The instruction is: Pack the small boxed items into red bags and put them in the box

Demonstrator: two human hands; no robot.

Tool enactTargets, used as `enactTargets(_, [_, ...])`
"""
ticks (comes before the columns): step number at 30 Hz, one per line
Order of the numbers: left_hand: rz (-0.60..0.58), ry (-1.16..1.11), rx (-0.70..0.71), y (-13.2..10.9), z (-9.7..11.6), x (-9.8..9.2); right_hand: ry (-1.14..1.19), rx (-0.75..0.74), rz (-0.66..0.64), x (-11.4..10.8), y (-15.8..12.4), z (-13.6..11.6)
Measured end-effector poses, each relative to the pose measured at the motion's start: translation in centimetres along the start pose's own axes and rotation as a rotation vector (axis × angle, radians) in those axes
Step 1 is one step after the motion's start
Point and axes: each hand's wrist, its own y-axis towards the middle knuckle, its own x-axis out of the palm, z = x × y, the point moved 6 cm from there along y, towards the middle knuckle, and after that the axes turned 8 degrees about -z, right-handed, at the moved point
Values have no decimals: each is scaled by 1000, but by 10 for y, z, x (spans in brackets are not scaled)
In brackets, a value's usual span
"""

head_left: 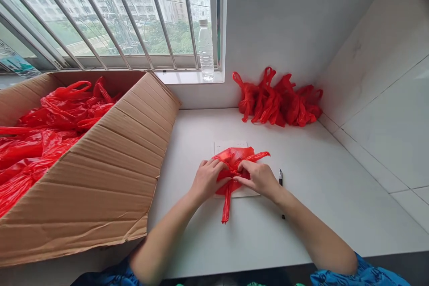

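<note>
A red plastic bag (234, 158) lies crumpled on a white sheet of paper (224, 146) in the middle of the white table (318, 196). My left hand (207, 178) and my right hand (258, 178) both press on the bag, fingers pinched into its folds at the centre. One handle strip of the bag (226, 205) trails toward me, another handle (259, 155) sticks out to the right. A black pen (280, 178) lies just right of my right hand, partly hidden under my forearm.
A big cardboard box (110, 174) full of loose red plastic bags (43, 129) stands at the left. A heap of knotted red bags (279, 100) sits against the back wall. A clear water bottle (205, 51) stands on the window sill. A tiled wall runs along the right.
</note>
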Motion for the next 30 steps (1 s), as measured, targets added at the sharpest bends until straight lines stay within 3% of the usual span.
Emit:
enactTargets(10, [58,-51,16,-1,1,-1,-66,18,-30,8,0,0])
enactTargets(21, [150,-125,-62,-3,-14,-23,-15,44,10,-21,-6,3])
enactTargets(26, [102,-82,23,-4,-6,-22,-43,-5,-23,-14,-6,0])
enactTargets(30, [48,-38,121,-5,7,-20,-102,5,49,-14,-7,-4])
